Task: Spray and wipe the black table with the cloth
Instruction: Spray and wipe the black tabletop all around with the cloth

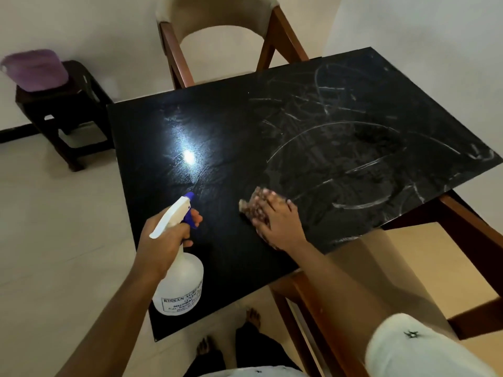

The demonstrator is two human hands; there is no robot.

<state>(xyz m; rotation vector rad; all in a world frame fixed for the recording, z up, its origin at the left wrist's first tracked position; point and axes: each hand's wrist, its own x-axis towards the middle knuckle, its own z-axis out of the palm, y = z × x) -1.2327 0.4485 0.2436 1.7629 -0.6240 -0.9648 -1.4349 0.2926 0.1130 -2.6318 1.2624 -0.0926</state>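
You are standing in a home, in what looks like a dining corner. The black table on its brown wooden frame is the centre of it. Beyond its far edge a wooden chair with a cream padded back is pushed in. To the table's far left a dark stool carries a purple tub against plain white walls. Pale floor tiles run beneath, under your bare feet.

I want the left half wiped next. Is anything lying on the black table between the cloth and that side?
Nothing visible. The right hand presses the cloth flat on the black table; the surface leftward is bare. The spray bottle is held up in the left hand.
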